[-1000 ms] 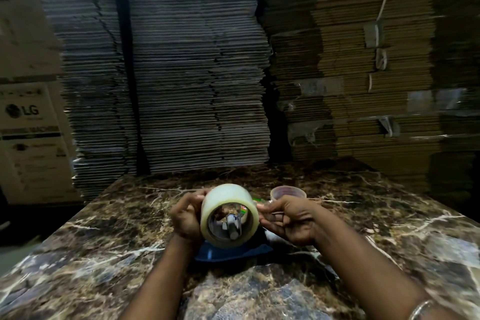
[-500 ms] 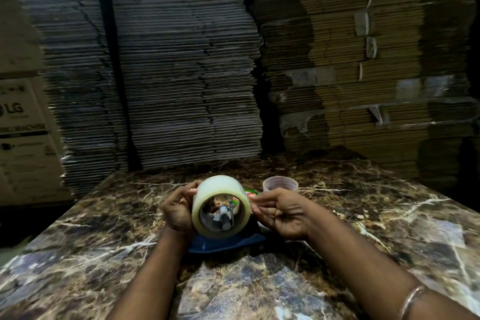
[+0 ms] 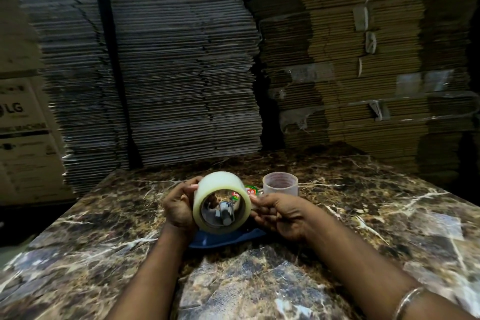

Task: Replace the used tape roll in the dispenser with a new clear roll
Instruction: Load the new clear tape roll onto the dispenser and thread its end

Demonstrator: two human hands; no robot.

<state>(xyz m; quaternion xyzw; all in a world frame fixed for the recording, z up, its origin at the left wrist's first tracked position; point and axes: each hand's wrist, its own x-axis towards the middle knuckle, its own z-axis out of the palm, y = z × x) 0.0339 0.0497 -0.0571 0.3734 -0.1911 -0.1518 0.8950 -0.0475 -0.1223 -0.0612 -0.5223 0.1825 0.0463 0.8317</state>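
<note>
Head view, mid-table (image 3: 389, 215): new clear tape roll (image 3: 220, 201) stands on edge over blue dispenser (image 3: 226, 238). Left hand (image 3: 179, 209) grips roll at 9 o'clock; right hand (image 3: 281, 215) pinches its 3 o'clock edge. Empty used core (image 3: 280, 184) upright at 1 o'clock, near.

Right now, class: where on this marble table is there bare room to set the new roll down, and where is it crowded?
Bare marble table lies right of the right hand and left of the left hand, out to both edges; also nearside between the forearms. Crowded: the centre, where both hands hold the clear tape roll over the blue dispenser, with the empty core just behind.
</note>
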